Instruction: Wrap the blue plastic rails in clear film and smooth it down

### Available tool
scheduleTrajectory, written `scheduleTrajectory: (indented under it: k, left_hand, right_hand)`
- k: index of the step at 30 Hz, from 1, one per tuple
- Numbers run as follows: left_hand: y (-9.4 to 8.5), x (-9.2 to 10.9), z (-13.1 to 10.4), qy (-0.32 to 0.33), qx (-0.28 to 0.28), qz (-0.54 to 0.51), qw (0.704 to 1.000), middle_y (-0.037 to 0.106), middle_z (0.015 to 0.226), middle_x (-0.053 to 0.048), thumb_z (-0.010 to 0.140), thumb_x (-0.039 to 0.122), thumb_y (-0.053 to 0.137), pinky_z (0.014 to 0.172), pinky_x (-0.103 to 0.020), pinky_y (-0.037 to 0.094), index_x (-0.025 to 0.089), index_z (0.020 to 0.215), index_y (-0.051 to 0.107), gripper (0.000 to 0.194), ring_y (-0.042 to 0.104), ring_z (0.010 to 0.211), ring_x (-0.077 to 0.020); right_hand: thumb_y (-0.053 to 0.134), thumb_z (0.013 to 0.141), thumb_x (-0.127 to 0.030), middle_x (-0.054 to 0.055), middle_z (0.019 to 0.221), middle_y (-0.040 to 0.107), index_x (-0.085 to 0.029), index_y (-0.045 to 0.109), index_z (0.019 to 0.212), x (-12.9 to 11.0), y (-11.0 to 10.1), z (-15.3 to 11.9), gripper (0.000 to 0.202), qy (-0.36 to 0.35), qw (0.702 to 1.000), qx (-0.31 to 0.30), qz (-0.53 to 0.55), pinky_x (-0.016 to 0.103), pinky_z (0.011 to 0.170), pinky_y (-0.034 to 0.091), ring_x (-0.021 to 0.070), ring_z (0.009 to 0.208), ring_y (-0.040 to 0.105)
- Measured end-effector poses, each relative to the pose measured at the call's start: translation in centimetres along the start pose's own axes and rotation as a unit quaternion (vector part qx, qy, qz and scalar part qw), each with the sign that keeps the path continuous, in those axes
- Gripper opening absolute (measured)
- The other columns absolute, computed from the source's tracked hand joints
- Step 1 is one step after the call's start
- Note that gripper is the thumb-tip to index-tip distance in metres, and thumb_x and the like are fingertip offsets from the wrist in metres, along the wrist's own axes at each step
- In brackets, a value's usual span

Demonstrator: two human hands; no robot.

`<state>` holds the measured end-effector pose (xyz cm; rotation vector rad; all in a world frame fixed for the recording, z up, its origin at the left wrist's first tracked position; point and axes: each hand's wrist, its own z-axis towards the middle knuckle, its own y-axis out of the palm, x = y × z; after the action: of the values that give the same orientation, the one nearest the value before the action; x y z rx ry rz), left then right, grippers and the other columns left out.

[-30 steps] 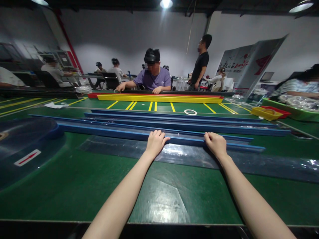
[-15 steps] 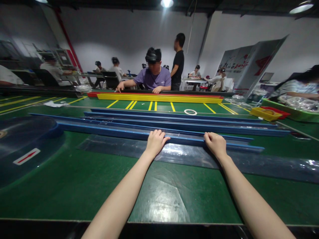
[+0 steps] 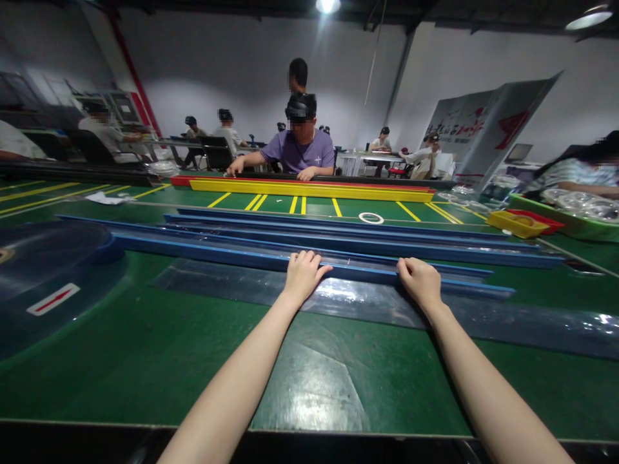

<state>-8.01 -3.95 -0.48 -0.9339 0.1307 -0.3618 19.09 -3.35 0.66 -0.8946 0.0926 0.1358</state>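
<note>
A long blue channel strip [image 3: 217,252] lies across the green table in front of me. My left hand [image 3: 304,278] grips its near edge around the middle, fingers over the rim and thumb to the right. Farther right, my right hand [image 3: 420,281] is closed on the same edge, its fingertips hidden. Nearer to me, under and beside my hands, a clear plastic strip [image 3: 358,295] lies flat and runs off the right side. It shines under the lamp. Behind the gripped piece lie more blue channel strips [image 3: 483,250].
At left sits a big roll of clear plastic film [image 3: 53,258] with a red-arrow label [image 3: 53,299]. Yellow channel strips [image 3: 309,192] lie across the far side, before a person in purple [image 3: 309,154]. A white ring [image 3: 371,218] and yellow tray [image 3: 516,223] are beyond the strips.
My hands hold the same places on the blue strip. The standing person in the background has moved left, behind the person in purple. The view has shifted very slightly.
</note>
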Motion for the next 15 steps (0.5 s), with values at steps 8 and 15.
scheduleTrajectory:
  k: [8,15]
  left_hand:
    - [0.1,0.0,0.1,0.004,0.011,0.006,1.000,0.059,0.082,-0.005,0.082,0.049,0.039,0.071,-0.033,0.028,0.018,0.078,0.058,0.037,0.048,0.081,-0.0195]
    - [0.0,0.1,0.1,0.004,0.016,0.002,1.000,0.059,0.081,-0.005,0.082,0.048,0.040,0.071,-0.033,0.028,0.018,0.078,0.058,0.035,0.049,0.081,-0.0194]
  right_hand:
    - [0.033,0.083,-0.034,0.002,0.058,0.053,-0.018,0.046,0.053,-4.0,-0.4,0.8,0.037,-0.015,0.998,0.052,0.043,0.022,0.052,0.023,0.0096,0.057,0.044]
    - [0.031,0.084,-0.036,0.003,0.066,0.062,-0.019,0.056,0.057,-9.7,0.3,1.8,0.040,-0.036,0.997,-0.060,0.039,0.024,0.051,0.022,0.0109,0.060,0.052]
